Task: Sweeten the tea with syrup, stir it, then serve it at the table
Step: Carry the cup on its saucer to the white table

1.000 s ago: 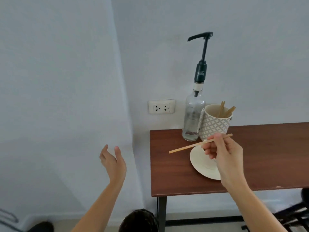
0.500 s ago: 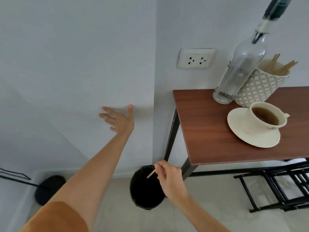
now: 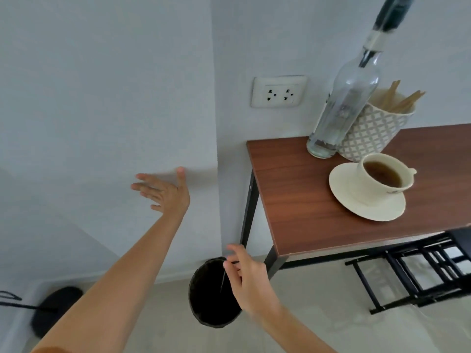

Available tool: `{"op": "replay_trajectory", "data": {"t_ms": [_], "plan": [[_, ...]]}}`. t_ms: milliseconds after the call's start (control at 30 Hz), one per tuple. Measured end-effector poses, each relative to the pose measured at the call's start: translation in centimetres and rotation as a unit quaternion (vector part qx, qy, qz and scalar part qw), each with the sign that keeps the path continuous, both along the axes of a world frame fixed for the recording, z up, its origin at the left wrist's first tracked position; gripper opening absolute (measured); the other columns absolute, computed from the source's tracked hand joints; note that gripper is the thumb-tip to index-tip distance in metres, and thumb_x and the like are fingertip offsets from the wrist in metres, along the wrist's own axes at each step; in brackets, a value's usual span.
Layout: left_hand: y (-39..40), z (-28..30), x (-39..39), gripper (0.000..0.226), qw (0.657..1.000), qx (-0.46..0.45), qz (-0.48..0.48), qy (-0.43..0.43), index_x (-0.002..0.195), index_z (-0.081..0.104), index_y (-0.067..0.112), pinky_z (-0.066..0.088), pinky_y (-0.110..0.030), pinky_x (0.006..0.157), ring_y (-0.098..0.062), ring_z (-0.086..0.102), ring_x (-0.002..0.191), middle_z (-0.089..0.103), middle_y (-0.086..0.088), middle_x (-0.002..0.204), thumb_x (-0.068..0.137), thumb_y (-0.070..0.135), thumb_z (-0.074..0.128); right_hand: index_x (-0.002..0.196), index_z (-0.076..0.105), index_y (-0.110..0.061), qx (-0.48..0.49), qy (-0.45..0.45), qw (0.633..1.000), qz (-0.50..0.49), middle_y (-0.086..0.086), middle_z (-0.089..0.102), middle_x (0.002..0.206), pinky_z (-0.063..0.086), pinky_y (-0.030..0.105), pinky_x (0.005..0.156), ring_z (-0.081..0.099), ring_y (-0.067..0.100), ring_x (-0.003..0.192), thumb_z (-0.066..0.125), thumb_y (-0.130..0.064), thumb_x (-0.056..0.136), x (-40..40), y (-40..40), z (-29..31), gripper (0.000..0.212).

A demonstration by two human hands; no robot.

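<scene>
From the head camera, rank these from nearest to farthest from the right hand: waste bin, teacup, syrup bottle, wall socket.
Measured from the right hand:
1. Waste bin: on the floor directly under the hand, left of the table leg.
2. Teacup: on its saucer on the table, up and to the right.
3. Wall socket and syrup bottle: both farther up by the wall; too close to call.

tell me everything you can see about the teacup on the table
The teacup is cream-white, glossy like ceramic, with a small handle nub on its right side and a faint dark mark low on its wall. It holds brown tea nearly to the rim. It sits on a matching saucer, toward the saucer's far right, and looks tilted, perhaps from the wide lens. The saucer rests on the wooden table. Neither hand touches the cup.
</scene>
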State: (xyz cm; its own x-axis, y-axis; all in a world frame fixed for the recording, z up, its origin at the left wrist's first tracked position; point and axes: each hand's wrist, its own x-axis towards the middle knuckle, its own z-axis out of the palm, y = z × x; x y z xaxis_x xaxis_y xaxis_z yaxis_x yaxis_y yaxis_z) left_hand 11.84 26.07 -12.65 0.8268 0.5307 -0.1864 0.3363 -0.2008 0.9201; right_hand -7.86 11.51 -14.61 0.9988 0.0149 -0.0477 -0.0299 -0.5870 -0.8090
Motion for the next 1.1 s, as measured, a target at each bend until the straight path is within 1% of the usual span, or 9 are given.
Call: {"op": "replay_trajectory", "data": {"t_ms": [67, 133, 267, 433, 567, 667, 733, 867, 1100], "plan": [[-0.9, 1.0, -0.9, 0.103, 0.999, 0.017, -0.009, -0.043, 0.156, -0.023, 0.013, 0.001, -0.065, 0.121, -0.035, -0.015, 0.155, -0.033, -0.019, 0.162, 0.096, 0.061, 0.047, 0.131, 0.054, -0.016, 0.027, -0.065, 0.997, 0.010, -0.005, 0.070, 0.094, 0.053, 0.017, 0.081, 0.066, 0.004, 0.081, 0.051, -0.021, 0.102, -0.4, -0.7, 3.7, 0.030], [-2.6, 2.4, -2.0, 0.098, 0.994, 0.038, -0.032, -0.101, 0.156, -0.021, 0.010, 0.002, -0.067, 0.120, -0.035, -0.015, 0.155, -0.031, -0.020, 0.162, 0.100, 0.055, 0.045, 0.127, 0.057, -0.015, 0.037, -0.123, 0.992, -0.004, -0.002, 0.071, 0.092, 0.054, 0.018, 0.077, 0.067, 0.008, 0.081, 0.052, -0.020, 0.102, -0.9, -2.3, 7.0, 0.026], [-7.4, 5.6, -4.5, 0.088, 0.969, 0.076, -0.136, -0.191, 0.157, -0.019, 0.013, -0.001, -0.064, 0.120, -0.030, -0.013, 0.156, -0.027, -0.014, 0.165, 0.103, 0.049, 0.042, 0.119, 0.062, -0.015, 0.034, -0.202, 0.972, -0.111, -0.001, 0.074, 0.087, 0.051, 0.010, 0.064, 0.072, 0.008, 0.082, 0.055, -0.016, 0.100, -1.8, -8.0, 11.3, 0.020], [-14.1, 8.3, -7.4, 0.079, 0.924, 0.158, -0.293, -0.187, 0.161, 0.002, 0.013, 0.002, -0.060, 0.124, -0.030, -0.009, 0.157, -0.010, -0.013, 0.169, 0.103, 0.037, 0.050, 0.109, 0.062, -0.021, 0.043, -0.183, 0.944, -0.273, -0.003, 0.073, 0.079, 0.057, 0.023, 0.065, 0.070, 0.008, 0.069, 0.055, -0.014, 0.100, -2.4, -17.1, 12.8, 0.014], [-19.0, 8.4, -9.9, 0.080, 0.877, 0.221, -0.394, -0.165, 0.161, 0.009, 0.021, 0.001, -0.059, 0.124, -0.029, -0.014, 0.156, -0.011, -0.012, 0.169, 0.099, 0.039, 0.056, 0.109, 0.060, -0.014, 0.014, -0.112, 0.936, -0.334, 0.007, 0.071, 0.080, 0.051, 0.013, 0.051, 0.064, 0.012, 0.057, 0.049, -0.014, 0.100, -1.9, -24.0, 12.9, 0.014], [-22.0, 7.9, -11.1, 0.078, 0.836, 0.276, -0.466, -0.087, 0.161, 0.008, 0.025, -0.006, -0.061, 0.121, -0.028, -0.020, 0.155, -0.013, -0.009, 0.169, 0.100, 0.052, 0.048, 0.112, 0.056, -0.013, 0.009, -0.020, 0.947, -0.322, 0.014, 0.070, 0.089, 0.050, 0.018, 0.043, 0.061, 0.013, 0.050, 0.047, -0.015, 0.100, -0.6, -28.2, 12.6, 0.015], [-23.9, 7.6, -11.8, 0.078, 0.826, 0.289, -0.481, -0.046, 0.161, 0.008, 0.025, -0.009, -0.062, 0.120, -0.029, -0.019, 0.155, -0.009, -0.010, 0.170, 0.099, 0.059, 0.042, 0.118, 0.052, -0.014, 0.020, 0.033, 0.956, -0.292, 0.014, 0.070, 0.086, 0.048, 0.020, 0.039, 0.059, 0.015, 0.047, 0.048, -0.015, 0.101, 0.6, -30.2, 12.3, 0.018], [-26.7, 7.1, -12.4, 0.080, 0.832, 0.315, -0.457, -0.013, 0.161, 0.009, 0.027, -0.011, -0.065, 0.119, -0.030, -0.012, 0.156, 0.004, -0.009, 0.170, 0.097, 0.065, 0.038, 0.135, 0.042, -0.015, 0.014, 0.110, 0.972, -0.208, 0.014, 0.071, 0.082, 0.044, 0.020, 0.036, 0.059, 0.014, 0.042, 0.049, -0.018, 0.101, 3.0, -32.9, 11.8, 0.035], [-28.2, 7.2, -13.2, 0.078, 0.843, 0.333, -0.422, 0.020, 0.159, 0.018, 0.022, -0.008, -0.068, 0.118, -0.032, -0.006, 0.157, 0.013, -0.003, 0.169, 0.097, 0.057, 0.049, 0.135, 0.046, -0.013, 0.018, 0.131, 0.986, -0.105, 0.012, 0.069, 0.067, 0.044, 0.020, 0.033, 0.057, 0.011, 0.035, 0.055, -0.017, 0.097, 5.0, -34.3, 11.4, 0.040]]}}
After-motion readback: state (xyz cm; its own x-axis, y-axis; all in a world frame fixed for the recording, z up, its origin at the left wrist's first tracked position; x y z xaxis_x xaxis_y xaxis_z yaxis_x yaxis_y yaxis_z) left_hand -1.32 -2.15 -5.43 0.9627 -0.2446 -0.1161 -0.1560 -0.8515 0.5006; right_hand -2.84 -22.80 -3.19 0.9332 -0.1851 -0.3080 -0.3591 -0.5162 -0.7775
